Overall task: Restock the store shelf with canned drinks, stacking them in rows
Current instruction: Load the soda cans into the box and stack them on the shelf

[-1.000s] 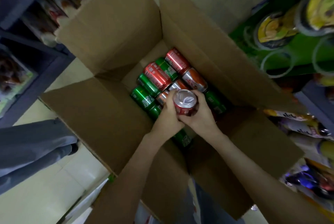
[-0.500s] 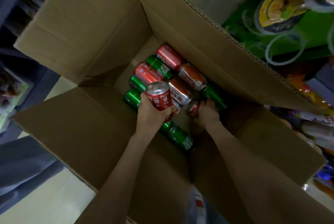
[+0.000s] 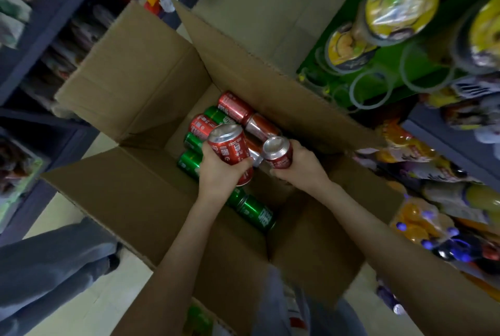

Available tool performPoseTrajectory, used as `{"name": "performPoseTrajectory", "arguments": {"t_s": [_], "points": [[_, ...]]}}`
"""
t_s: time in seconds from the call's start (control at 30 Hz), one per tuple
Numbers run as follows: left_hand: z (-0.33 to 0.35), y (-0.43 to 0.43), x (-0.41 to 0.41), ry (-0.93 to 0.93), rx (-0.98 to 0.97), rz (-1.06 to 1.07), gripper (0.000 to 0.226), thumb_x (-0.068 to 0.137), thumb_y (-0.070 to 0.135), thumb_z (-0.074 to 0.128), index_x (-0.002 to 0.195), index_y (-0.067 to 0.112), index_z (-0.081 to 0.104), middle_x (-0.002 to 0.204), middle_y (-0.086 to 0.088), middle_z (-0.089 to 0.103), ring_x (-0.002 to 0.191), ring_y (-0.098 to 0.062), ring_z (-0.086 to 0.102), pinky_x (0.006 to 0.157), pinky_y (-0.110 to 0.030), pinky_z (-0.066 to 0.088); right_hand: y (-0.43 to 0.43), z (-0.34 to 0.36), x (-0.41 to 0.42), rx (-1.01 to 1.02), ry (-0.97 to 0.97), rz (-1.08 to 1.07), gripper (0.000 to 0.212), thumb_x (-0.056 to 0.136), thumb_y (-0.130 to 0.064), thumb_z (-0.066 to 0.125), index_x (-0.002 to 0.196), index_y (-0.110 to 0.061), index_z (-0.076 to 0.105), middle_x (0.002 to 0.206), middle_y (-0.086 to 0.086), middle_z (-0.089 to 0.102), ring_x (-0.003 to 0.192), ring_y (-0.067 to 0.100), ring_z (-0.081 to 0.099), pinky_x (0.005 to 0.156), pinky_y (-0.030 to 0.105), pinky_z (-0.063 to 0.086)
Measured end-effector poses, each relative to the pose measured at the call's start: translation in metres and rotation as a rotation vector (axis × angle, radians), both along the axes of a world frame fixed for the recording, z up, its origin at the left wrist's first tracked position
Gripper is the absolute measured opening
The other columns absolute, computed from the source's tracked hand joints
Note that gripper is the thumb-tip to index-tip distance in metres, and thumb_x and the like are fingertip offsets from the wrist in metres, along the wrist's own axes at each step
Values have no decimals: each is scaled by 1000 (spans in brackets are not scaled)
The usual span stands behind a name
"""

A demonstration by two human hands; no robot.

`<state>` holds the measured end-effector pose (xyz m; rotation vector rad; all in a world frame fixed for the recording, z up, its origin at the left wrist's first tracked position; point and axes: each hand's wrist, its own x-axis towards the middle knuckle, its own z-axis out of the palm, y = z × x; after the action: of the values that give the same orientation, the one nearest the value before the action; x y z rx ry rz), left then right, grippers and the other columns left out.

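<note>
Left hand (image 3: 216, 173) grasps a red can (image 3: 230, 150), held above the open cardboard box (image 3: 151, 200). Right hand (image 3: 300, 166) grasps a second red can (image 3: 278, 152) just beside it. Loose red and green cans (image 3: 253, 211) lie inside the box.

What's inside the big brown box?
In the cardboard box lie red cans and green cans, on their sides. The left hand holds a red can and the right hand a second red can over them. Both hands hide whatever lies underneath.
</note>
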<state>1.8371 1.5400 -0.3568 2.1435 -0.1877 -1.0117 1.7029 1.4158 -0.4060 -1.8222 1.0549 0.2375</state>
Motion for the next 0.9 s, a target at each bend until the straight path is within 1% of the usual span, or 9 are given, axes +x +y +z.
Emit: {"name": "performPoseTrajectory", "arguments": {"t_s": [0.07,0.13,0.27,0.37,0.5,0.6,0.7,0.8,0.9], "points": [[23,-10,-17,-28,-30,0,83,70,22,82,135,17,32,111,8,49,103,-9,49,93,-26,37,-5,45,-19,3,-87,-76,73,67,-26,83,130,-14,46,109,-6,58,99,8,56,75,2,40],[46,-20,-38,-57,-73,-8,85,69,24,83,137,17,31,110,8,48,101,-9,47,91,-25,36,-10,89,-48,-32,-159,-150,73,66,-28,84,129,-19,48,103,-15,56,95,1,53,70,-3,36],[92,-38,-101,-151,-196,-90,79,63,24,86,126,20,40,110,4,56,101,-14,56,91,-30,43,-17,162,-131,-76,-312,-283,74,64,-29,86,128,-24,50,109,-16,62,101,0,58,87,14,45],[134,-54,-164,-199,-317,-174,77,56,27,89,118,21,43,107,4,59,101,-15,58,88,-31,46,-22,214,-208,-107,-406,-359,73,64,-30,85,129,-29,51,109,-20,62,100,-7,57,88,14,47],[200,-81,-251,-197,-486,-317,77,50,32,90,113,24,46,107,7,63,99,-13,62,87,-33,49,-34,279,-311,-204,-492,-447,68,63,-32,85,123,-31,54,110,-15,66,103,2,62,91,28,51],[251,-106,-308,-176,-651,-405,88,41,41,88,118,24,49,108,5,66,97,-11,64,86,-34,51,-43,327,-381,-308,-567,-531,58,64,-27,86,112,-38,54,102,-20,66,96,-6,61,85,23,52],[301,-129,-357,-147,-775,-488,75,51,19,91,115,22,51,103,6,66,91,-7,64,80,-28,50,-50,371,-444,-401,-641,-631,58,65,-25,84,114,-32,55,102,-20,65,92,-6,62,78,18,50],[345,-149,-390,-77,-885,-561,75,37,31,87,106,21,59,94,5,72,87,-11,68,75,-28,53,-56,409,-496,-506,-711,-719,60,64,-23,85,117,-25,58,104,-12,68,92,0,65,77,21,51],[391,-165,-417,-51,-983,-691,73,37,34,86,104,24,59,91,11,73,87,-7,69,72,-24,52,-59,451,-532,-629,-783,-759,56,65,-21,84,113,-29,57,102,-16,66,88,-8,62,72,14,51]]}}
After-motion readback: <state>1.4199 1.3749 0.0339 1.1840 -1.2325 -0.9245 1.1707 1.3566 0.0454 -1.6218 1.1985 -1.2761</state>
